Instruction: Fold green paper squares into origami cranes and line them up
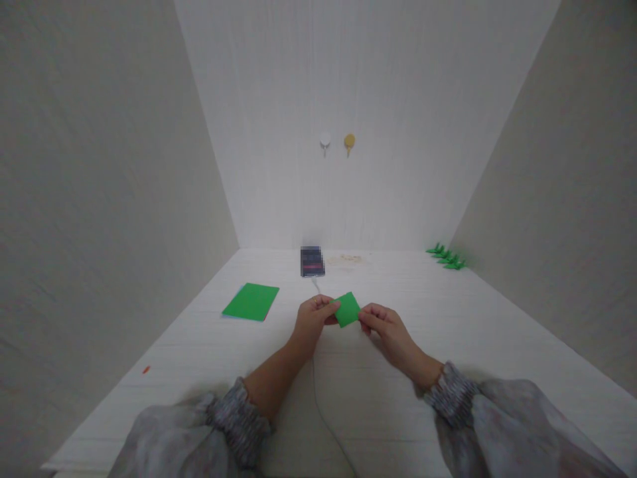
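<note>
Between my two hands is a small green square of folded paper (348, 310), lifted a little above the white table. My left hand (315, 315) pinches its left edge with the thumb on top. The fingertips of my right hand (382, 321) grip its right corner. To the left lies a stack of larger paper squares (252, 302) with a green sheet on top. Several folded green paper pieces (448, 257) stand in a row by the right wall.
A dark phone-like device (312, 261), blurred, lies at the back with a white cable (318, 398) running toward me under my left arm. A small orange-red piece (146, 369) lies at the left edge. A white hook (325, 141) and a yellow hook (349, 141) hang on the back wall.
</note>
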The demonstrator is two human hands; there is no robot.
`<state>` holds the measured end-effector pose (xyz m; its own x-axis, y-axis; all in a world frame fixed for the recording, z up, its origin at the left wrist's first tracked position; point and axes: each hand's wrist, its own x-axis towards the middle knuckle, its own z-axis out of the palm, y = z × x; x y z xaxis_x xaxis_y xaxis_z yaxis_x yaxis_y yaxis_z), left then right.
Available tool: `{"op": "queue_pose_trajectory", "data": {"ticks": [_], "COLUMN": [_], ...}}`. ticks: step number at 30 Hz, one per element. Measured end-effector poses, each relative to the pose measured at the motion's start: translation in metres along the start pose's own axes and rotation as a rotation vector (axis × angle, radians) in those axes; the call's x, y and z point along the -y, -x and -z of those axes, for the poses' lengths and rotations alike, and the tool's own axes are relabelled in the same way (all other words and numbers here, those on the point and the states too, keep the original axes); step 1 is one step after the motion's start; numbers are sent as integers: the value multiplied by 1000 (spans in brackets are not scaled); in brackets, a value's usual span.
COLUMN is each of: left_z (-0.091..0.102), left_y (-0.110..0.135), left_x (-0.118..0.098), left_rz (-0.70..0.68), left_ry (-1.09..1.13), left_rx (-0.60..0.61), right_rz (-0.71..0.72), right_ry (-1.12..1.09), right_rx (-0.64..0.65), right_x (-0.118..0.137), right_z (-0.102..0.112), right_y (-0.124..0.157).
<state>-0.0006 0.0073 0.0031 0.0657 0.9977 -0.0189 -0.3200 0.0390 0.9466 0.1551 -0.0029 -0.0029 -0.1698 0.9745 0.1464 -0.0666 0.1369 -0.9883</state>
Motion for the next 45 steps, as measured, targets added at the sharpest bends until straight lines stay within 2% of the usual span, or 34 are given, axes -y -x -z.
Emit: {"op": "queue_pose_trajectory", "data": {"ticks": [4,9,12,17,23,33,41,45], "left_z": [1,-1,-1,1,0,-1,-1,0], "left_y": [1,5,5,4,8,7,5,3], "left_x": [0,0,0,-2,-4,0,1,1], "left_rz": [31,-8,4,56,55,41,-24,-46], "left_ry": [-8,-18,-49,34,81,66,69,-13], "left_rx": [38,206,223,224,355,309,233,207], "right_rz": [39,14,55,79,57,52,38,91], "right_ry": [-12,-16,-85,-133,-108,-46,-39,-25], "right_rx": [-86,-93,-58,96,72,22,-25,-9], "right_x": [-3,-6,-5,-3,-5,0,2,0], "right_z": [4,5,4,3,7,4,2,3], "right_y": [-1,-2,0,2,2,4,4,3]}}
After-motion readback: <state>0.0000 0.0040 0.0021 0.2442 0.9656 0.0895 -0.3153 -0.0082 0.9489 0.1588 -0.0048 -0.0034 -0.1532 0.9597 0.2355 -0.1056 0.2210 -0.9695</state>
